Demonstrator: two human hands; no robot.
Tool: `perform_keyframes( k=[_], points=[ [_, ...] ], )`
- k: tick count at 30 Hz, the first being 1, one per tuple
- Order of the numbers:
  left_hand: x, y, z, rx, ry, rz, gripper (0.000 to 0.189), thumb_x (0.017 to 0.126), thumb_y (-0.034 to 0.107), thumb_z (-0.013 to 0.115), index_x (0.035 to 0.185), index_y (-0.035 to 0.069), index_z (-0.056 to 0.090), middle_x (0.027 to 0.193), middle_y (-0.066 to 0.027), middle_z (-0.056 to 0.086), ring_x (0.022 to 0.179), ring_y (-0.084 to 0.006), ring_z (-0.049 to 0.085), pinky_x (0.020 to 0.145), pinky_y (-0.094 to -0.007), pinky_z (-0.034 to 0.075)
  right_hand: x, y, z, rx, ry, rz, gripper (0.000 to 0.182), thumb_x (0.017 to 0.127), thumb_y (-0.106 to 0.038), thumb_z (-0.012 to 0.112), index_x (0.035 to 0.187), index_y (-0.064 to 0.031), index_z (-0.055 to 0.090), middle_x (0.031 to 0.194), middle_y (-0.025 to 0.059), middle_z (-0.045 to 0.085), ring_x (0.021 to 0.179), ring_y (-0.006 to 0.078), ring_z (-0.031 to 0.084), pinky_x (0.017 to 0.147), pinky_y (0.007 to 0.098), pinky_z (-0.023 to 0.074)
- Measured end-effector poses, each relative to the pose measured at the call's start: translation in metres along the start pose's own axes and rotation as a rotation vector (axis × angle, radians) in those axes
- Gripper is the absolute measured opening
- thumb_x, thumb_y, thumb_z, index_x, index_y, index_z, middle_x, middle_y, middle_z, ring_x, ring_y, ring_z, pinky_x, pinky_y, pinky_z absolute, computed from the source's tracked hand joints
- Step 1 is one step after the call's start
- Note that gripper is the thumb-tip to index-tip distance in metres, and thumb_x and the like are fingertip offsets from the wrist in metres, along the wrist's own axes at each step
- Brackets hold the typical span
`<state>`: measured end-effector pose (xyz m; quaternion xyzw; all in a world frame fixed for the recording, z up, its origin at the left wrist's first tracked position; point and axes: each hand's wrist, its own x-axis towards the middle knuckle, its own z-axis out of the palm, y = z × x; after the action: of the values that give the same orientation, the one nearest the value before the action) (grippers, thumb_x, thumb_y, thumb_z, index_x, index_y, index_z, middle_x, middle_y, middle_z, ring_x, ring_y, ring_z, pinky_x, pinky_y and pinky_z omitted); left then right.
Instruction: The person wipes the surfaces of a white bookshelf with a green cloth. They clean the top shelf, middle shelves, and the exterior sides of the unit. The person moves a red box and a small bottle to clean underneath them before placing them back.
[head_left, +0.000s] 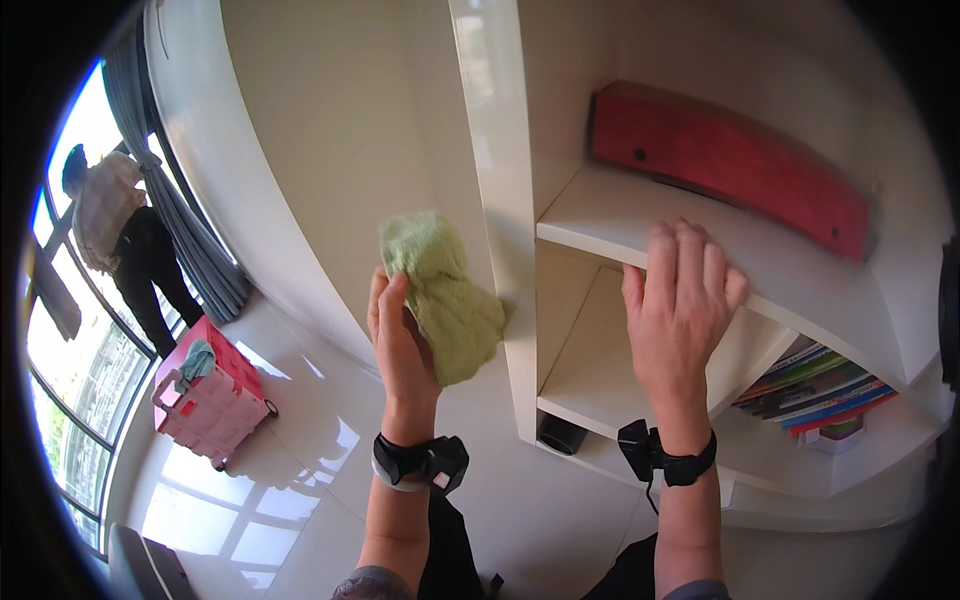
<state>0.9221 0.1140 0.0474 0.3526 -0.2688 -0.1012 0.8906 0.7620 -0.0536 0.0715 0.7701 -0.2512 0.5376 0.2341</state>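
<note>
My left hand (397, 322) is closed around a bunched light-green cloth (454, 300), the fluffy kind used for wiping. The cloth is held up beside the narrow front edge of a white cabinet side panel (499, 225). My right hand (679, 300) is at the front edge of a white shelf board (592, 217), its back towards me. Its fingers are bent and a little blurred, and their tips are hidden, so its grip cannot be made out. Behind it on that board lies a long red box-like object (727, 165) with dark round spots.
Books (814, 386) are stacked in a lower compartment, with a dark cylindrical object (561, 435) low at the left. Across the tiled floor, a pink wheeled crate (214, 397) carries a teal cloth (196, 364). Another person (124, 225) stands by the window and grey curtain (184, 232).
</note>
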Motion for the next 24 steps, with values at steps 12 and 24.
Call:
perform_keyframes(
  k=[12,24],
  points=[
    [0.095,0.011,0.119,1.182,-0.321,1.276,0.049,0.095,0.006,0.056,0.143,0.005,0.048,0.158,-0.0221,0.031,0.149,-0.0447,0.019,0.119,-0.0497,0.022,-0.002,0.001,0.0,0.025,0.02,0.003,0.031,0.078,-0.01,0.064,0.109,-0.0056,0.061,0.114,0.0084,0.062,0.111,0.0216,0.056,0.087,0.0331,0.036],
    [0.013,-0.114,-0.032,1.187,-0.363,0.649,0.041,0.092,0.0,0.051,0.133,-0.005,0.051,0.143,-0.0309,0.044,0.136,-0.0499,0.039,0.113,-0.0499,0.032,0.002,0.005,-0.012,-0.066,-0.061,0.0,0.039,0.084,-0.02,0.059,0.119,-0.0036,0.057,0.122,0.0126,0.059,0.123,0.0267,0.05,0.097,0.0351,0.0347]
  ],
)
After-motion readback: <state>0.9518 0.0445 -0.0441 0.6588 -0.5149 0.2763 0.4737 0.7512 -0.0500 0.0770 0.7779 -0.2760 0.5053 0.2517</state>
